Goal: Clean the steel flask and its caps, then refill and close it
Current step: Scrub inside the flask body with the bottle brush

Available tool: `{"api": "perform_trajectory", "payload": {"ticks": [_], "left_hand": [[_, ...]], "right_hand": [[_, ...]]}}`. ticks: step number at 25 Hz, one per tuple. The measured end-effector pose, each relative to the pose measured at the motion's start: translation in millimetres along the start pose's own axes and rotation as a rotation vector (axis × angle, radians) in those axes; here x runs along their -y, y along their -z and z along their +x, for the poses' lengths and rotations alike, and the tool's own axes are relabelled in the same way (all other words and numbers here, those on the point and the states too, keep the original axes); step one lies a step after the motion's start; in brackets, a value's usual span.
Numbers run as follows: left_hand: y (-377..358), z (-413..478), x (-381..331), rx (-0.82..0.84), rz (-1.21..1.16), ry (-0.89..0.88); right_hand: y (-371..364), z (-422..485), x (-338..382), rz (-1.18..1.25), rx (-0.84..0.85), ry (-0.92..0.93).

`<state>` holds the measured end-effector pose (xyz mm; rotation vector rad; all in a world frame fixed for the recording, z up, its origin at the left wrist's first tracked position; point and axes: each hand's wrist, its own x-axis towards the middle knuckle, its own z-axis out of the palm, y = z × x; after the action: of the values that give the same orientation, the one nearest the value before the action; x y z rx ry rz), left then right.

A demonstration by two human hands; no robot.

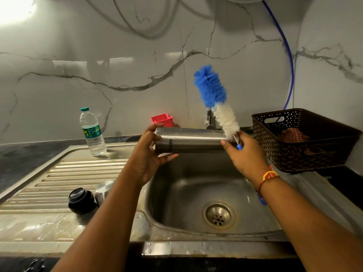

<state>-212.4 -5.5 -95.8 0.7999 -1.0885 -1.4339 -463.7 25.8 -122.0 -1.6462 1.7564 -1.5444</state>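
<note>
Marble-look wall behind, steel sink (176, 195) with a ribbed drainboard filling the lower frame.

Steel flask (192, 140) is held sideways at frame centre, above the basin and in front of the tap (209, 120). Left hand (145, 154) grips its left end: thumb on top, fingers curled underneath. Right hand (245, 154) is wrapped around the handle of the bottle brush (212, 89), thumb tip touching the flask's right end. The bristles point up toward upper centre, fully outside the flask.

Both caps are off and lie lower left on the drainboard, touching each other: black inner cap (80, 200), steel outer cap (104, 190). Water bottle (92, 132) stands at centre left, still capped. Red tub (162, 119) sits against the wall, brown basket (302, 140) at right.

Step, as I judge it: cleaning the flask body with the brush, not yet at caps or refill. No water is visibly running.

The right end is covered by the hand, so I cannot tell which end is the mouth.

Next move calls for tipping the brush head down to the opening and feeding it in straight — the left grip must hold the flask firm against the push, over the basin so drips land there.
</note>
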Motion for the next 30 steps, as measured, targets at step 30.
{"api": "perform_trajectory", "payload": {"ticks": [30], "left_hand": [[9,15,6,-0.285,-0.336,-0.043]], "right_hand": [[-41,-46,36,-0.071,0.571,0.007]]}}
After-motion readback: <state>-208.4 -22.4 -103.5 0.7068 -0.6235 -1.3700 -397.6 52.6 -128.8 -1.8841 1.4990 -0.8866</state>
